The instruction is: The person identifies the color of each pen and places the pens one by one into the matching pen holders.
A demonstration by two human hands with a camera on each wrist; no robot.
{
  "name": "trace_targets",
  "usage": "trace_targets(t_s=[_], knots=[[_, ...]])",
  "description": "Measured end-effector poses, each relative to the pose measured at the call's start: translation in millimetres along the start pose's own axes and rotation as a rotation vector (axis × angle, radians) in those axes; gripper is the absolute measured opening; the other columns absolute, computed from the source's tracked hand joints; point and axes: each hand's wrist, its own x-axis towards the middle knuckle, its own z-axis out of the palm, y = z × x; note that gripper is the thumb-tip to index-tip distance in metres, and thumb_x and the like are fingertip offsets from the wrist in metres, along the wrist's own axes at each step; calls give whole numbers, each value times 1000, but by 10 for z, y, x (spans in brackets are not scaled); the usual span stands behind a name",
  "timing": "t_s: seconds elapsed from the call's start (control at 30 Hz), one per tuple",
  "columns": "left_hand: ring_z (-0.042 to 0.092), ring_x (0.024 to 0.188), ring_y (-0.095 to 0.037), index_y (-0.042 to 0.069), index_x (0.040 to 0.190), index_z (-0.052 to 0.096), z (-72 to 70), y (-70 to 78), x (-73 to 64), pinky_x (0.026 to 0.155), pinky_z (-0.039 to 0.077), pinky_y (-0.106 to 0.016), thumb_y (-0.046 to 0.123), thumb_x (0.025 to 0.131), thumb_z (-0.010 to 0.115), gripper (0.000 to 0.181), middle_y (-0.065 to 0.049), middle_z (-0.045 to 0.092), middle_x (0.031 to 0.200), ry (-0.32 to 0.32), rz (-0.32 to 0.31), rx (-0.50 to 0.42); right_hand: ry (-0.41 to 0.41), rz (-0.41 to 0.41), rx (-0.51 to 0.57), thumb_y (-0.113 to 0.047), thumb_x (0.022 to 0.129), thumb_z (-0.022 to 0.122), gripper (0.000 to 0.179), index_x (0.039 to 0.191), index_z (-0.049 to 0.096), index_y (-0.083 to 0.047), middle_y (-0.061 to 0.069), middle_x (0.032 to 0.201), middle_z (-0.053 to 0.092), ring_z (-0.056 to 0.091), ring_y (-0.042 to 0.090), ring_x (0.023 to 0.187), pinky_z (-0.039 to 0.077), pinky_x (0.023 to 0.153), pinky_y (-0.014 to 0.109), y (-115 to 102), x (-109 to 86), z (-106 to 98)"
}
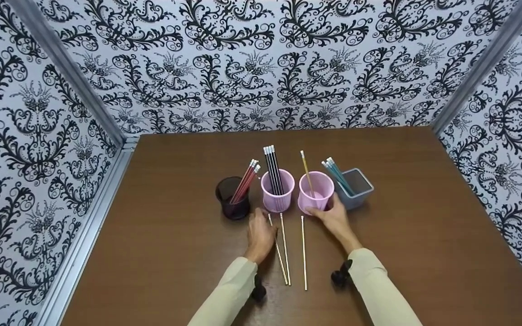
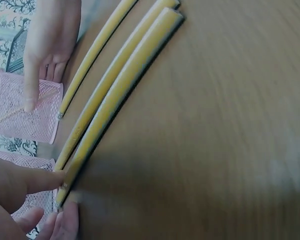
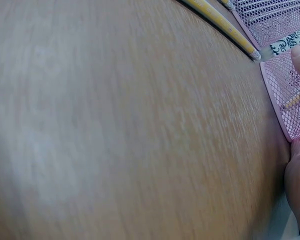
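Note:
My left hand (image 1: 261, 233) is at the eraser end of the leftmost loose yellow pencil (image 2: 121, 97), thumb on one side and fingers on the other, pinching it; the pencil lies on the table. Beside it are a second yellow pencil (image 1: 285, 249) and, farther right, a third (image 1: 304, 253). My right hand (image 1: 333, 219) grips the right pink mesh cup (image 1: 308, 203), its thumb across the front and the fingers round the side. One yellow pencil (image 1: 306, 167) leans inside that cup. The cup stands upright on the table.
Left of the held cup stands another pink cup (image 1: 277, 203) with several black pencils (image 1: 273, 170). A black cup (image 1: 231, 210) holds red pencils (image 1: 245, 182). At right, a grey square holder (image 1: 361, 197) contains teal pencils (image 1: 339, 174). Patterned walls (image 1: 261, 68) border the brown table (image 1: 175, 253).

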Motion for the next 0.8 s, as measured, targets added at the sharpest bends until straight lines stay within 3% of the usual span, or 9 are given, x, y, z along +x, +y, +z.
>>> trace_targets(t_s=[0.3,0.47,0.67,0.8], knots=[[64,74,-29,0,99,59,-47,7,30,68,52,-47,-9,74,61,27,-10,65,78,-11,4,-40,-5,-19,40,-10,73,88,83,142,44,1,26,140,56,52,32,132,36,116,43,-9,24,5],[63,72,-28,-1,97,59,-42,10,18,67,52,-45,-11,70,61,29,-11,65,76,-7,14,-42,-9,-19,38,-10,74,88,82,142,44,2,27,142,55,50,34,133,35,117,44,6,24,2],[64,74,-31,-3,98,59,-69,87,-8,68,52,-45,-11,67,65,33,-12,65,75,-48,21,-66,-3,-27,27,-11,74,88,83,142,44,2,27,141,56,51,34,132,36,116,45,11,16,-7],[60,67,-29,-2,83,61,-96,178,2,66,52,-45,-8,66,68,19,-10,62,65,-88,46,-34,-2,-23,9,-13,73,89,84,143,44,1,26,141,56,51,33,132,36,116,45,12,21,-5]])
